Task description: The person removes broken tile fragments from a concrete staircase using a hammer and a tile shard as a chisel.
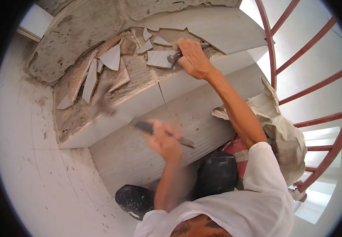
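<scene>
My left hand (pixel 164 138) is closed round the dark handle of a hammer (pixel 144 126), raised over the step; motion smears its head end. Higher up and to the right, my right hand (pixel 194 58) grips a short metal chisel (pixel 172 59), its blunt end poking out towards the left. The chisel's far end lies near the jagged edge of a grey floor tile (pixel 218 27). Below that hand is a broken tile piece (pixel 159 59). More shards, such as a pointed white one (pixel 111 58), lie on the rough mortar bed (pixel 135 73).
A pale tile riser (pixel 119 110) fronts the broken step, with a lower tread (pixel 194 126) beneath it. Red metal railings (pixel 317 85) curve along the right. A crumpled sack (pixel 285 134) sits beside my right arm. A marked white wall (pixel 24 130) stands at left.
</scene>
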The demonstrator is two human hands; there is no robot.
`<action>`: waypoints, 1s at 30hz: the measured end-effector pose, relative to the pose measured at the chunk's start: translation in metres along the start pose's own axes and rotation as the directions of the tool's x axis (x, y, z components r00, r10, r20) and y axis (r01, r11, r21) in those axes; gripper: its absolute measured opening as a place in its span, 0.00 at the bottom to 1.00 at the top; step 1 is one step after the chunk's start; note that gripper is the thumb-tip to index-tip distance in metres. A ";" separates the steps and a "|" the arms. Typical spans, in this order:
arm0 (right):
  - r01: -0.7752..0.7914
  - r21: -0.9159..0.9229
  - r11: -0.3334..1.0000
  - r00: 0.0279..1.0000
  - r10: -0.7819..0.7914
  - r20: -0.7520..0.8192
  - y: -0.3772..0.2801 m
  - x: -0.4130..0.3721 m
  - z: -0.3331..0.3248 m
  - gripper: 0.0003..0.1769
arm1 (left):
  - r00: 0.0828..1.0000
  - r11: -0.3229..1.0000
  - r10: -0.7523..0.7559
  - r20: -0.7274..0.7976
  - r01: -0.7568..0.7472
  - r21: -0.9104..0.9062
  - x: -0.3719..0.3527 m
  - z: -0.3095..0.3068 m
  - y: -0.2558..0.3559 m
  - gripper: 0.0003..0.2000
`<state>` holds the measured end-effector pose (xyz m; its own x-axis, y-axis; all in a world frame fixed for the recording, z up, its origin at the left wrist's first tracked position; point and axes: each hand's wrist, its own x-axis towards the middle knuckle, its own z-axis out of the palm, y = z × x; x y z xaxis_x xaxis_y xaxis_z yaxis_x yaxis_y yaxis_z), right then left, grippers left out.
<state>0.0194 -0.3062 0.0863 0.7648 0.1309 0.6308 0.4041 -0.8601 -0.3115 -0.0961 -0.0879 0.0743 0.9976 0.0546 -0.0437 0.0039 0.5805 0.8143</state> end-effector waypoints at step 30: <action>0.002 0.169 0.986 0.959 0.047 -0.281 -0.006 0.000 0.005 0.32 | 0.996 0.984 0.085 -0.013 -0.086 -0.157 -0.019 0.016 -0.041 0.06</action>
<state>0.0193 -0.2991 0.0843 0.6110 -0.0533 0.7899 0.4842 -0.7642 -0.4261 -0.1142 -0.1255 0.0504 0.9933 0.1141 0.0181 -0.0927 0.6937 0.7142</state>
